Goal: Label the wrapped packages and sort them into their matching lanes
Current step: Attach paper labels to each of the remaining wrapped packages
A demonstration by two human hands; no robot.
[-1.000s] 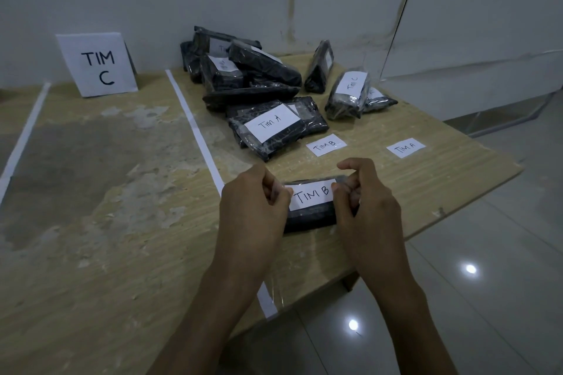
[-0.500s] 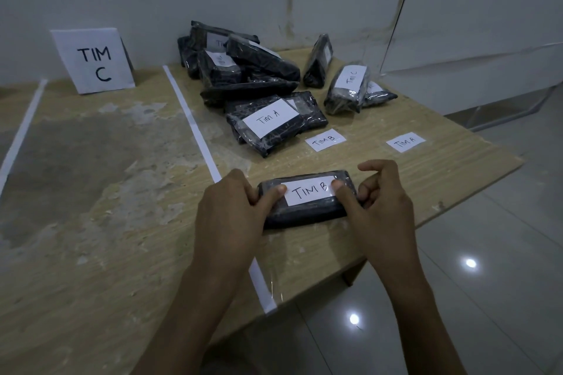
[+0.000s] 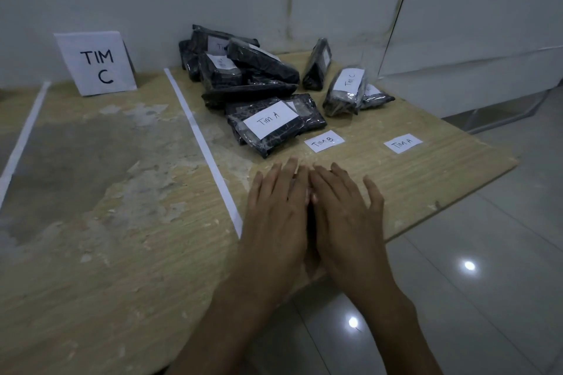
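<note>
Head view, one entry per item.

- Left hand (image 3: 275, 210): flat, palm down, fingers straight and slightly spread, near the front edge of the table (image 3: 122, 222), just right of a white tape line (image 3: 201, 143).
- Right hand (image 3: 341, 210): flat, palm down, fingers straight, thumb splayed to the right. Its inner edge lies against the left hand.
- Dark strip (image 3: 309, 218): seen only in the narrow gap between the two hands, with a pale patch above it. The rest is covered, so what the palms press on cannot be told.
- Wrapped packages (image 3: 243, 70): black, film-covered, heaped at the back of the table, right of the tape line. Labels on those at the rear are too small or too turned to read.
- Front package (image 3: 268, 125): label reads TIM A. It overlaps another beneath it.
- Package (image 3: 345, 91) to the right: label reads TIM C. A smaller one (image 3: 376, 96) is partly hidden behind it.
- Package on edge (image 3: 316, 65): label unreadable.
- Loose labels: TIM B slip (image 3: 324, 141) and TIM A slip (image 3: 402, 143), flat on the table beyond the fingertips.
- Sign (image 3: 96, 62): TIM C, leaning on the wall, between the tape line and a second tape line (image 3: 21, 143) cut off at the left edge.
</note>
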